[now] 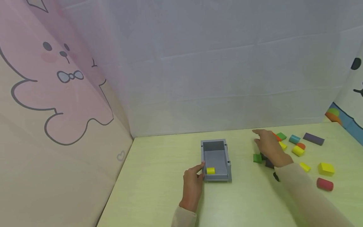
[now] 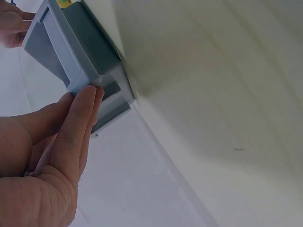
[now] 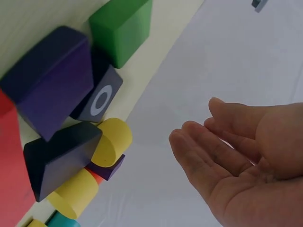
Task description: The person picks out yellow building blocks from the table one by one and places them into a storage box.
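A grey open-topped box [image 1: 216,159] stands on the table, with a small yellow cylinder block [image 1: 210,171] inside at its near left corner. My left hand [image 1: 193,186] pinches the box's near left edge; in the left wrist view, thumb and fingers [image 2: 83,106] meet at its rim. Farther right, my right hand [image 1: 270,146] hovers above scattered blocks with its fingers loosely extended and nothing in it. Close to it are a green block [image 3: 120,28], a dark purple block [image 3: 54,78], a black block [image 3: 64,153] and a yellow cylinder [image 3: 112,142].
More blocks lie to the right: a long dark block [image 1: 313,139], a blue cylinder [image 1: 294,139], a yellow block [image 1: 326,169] and a red cylinder [image 1: 325,184]. A white curtain [image 1: 198,78] rises behind the table's far edge, with a printed cloth [image 1: 56,126] at the left.
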Available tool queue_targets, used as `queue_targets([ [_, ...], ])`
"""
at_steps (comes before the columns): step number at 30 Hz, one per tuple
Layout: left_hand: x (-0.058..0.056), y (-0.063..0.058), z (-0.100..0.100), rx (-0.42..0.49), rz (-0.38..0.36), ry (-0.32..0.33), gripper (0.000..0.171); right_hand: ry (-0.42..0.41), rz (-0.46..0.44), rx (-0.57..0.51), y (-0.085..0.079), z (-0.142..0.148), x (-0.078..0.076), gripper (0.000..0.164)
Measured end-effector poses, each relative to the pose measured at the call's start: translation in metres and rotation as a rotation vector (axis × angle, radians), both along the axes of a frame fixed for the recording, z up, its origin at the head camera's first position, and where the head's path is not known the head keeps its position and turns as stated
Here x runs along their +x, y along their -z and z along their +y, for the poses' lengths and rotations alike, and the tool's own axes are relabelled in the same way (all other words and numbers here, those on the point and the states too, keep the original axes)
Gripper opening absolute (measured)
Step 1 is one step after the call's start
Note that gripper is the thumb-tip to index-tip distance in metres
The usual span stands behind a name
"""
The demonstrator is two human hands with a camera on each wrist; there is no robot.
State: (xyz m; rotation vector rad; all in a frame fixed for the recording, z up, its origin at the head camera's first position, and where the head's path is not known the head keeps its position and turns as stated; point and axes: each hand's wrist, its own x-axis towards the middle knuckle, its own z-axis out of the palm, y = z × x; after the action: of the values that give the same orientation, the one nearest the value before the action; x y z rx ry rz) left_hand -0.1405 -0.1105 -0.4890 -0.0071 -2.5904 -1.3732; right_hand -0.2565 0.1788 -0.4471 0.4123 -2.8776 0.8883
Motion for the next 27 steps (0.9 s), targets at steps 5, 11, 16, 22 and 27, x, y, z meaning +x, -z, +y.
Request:
queue_targets([
  [5,0.0,-0.001,0.0,0.003,0.003,0.004,0.046,0.014,0.022,0.024,0.007,0.002,-0.005,0.04],
  [11,0.001,-0.002,0.0,0.0,-0.007,-0.001,0.047,0.013,0.012,0.053,0.013,0.006,-0.005,0.037],
  [16,0.001,-0.001,0.0,-0.006,-0.018,-0.009,0.046,0.039,-0.004,0.088,0.016,0.012,-0.006,0.034],
  [22,0.0,0.0,0.001,-0.024,-0.016,-0.023,0.046,0.059,-0.027,0.152,0.015,0.017,-0.007,0.031],
  [27,0.0,0.001,0.001,-0.02,0.001,-0.016,0.047,0.055,-0.064,0.202,0.016,0.021,-0.008,0.035],
])
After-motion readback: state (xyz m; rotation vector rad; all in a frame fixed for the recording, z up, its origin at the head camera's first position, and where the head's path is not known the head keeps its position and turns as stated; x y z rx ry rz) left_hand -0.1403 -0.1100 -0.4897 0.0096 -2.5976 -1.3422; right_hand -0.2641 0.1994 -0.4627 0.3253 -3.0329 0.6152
